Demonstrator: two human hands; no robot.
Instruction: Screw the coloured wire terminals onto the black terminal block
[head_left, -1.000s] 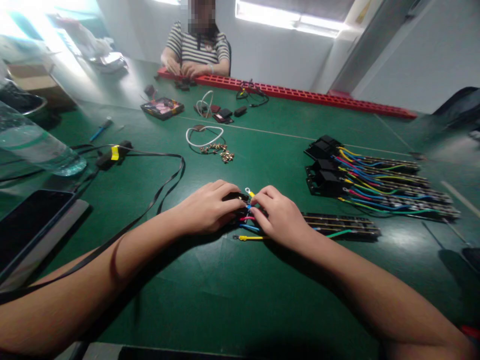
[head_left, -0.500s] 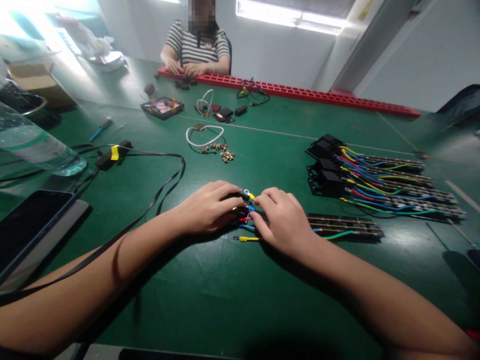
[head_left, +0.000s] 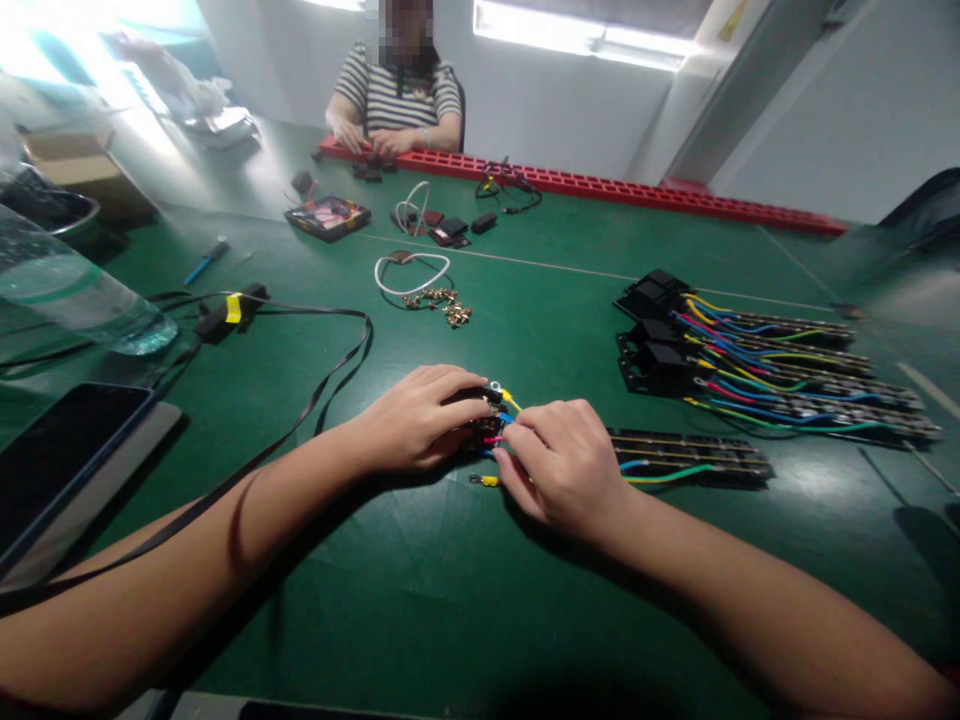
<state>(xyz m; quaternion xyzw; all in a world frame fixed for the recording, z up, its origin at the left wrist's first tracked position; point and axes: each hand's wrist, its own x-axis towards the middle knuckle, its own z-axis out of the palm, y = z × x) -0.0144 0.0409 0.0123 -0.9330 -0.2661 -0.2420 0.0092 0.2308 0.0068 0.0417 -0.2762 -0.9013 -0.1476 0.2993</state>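
Observation:
My left hand (head_left: 424, 415) is curled over a black terminal block (head_left: 491, 398), its fingers wrapped round it and hiding most of it. Close by on the right, my right hand (head_left: 566, 465) pinches a red wire (head_left: 492, 440) near its lug; the fingertips partly cover it. A blue-sleeved wire end (head_left: 505, 418) lies just above that pinch. A yellow wire with a ring lug (head_left: 498, 388) sticks up above the fingers. Below, a yellow-sleeved lug (head_left: 487, 481) rests on the table. From under my right hand a long black strip (head_left: 690, 452) with wires extends rightward.
Similar wired black assemblies (head_left: 780, 370) lie at the right. Brass screws (head_left: 454, 308) and a white cable loop (head_left: 412, 272) sit ahead. On the left are a phone (head_left: 71, 450), a bottle (head_left: 90, 300) and a black cable (head_left: 337, 365). A co-worker (head_left: 401, 95) sits opposite, behind a red rail (head_left: 600, 192).
My right hand has moved down slightly, from the blue wire end to the red one, and now covers more of the lower yellow wire. My left hand stays on the block.

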